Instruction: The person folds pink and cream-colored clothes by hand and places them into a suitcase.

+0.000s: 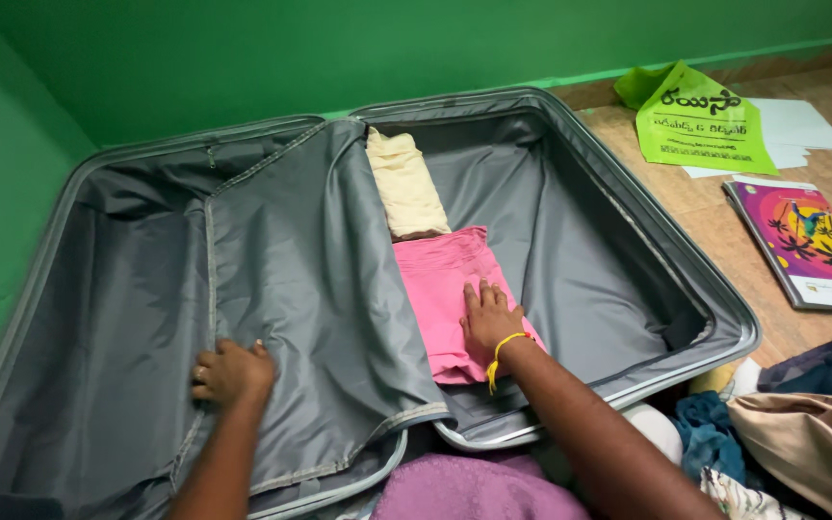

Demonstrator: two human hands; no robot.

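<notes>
An open grey suitcase [628,207] lies on the floor, both halves lined with grey fabric. In its right half a folded pink garment [440,279] lies against the left side, with a rolled cream garment [404,183] behind it. My right hand [488,318], with a yellow thread at the wrist, rests flat with fingers spread on the pink garment. My left hand [231,374] is closed on the edge of the grey divider flap [310,289], which is folded over towards the left half.
A green wall stands behind the suitcase. On the floor at right lie a green printed bag [700,125], white papers [796,125] and a colourful book [806,241]. A pile of clothes [801,433] sits at lower right, purple cloth [469,489] at the bottom.
</notes>
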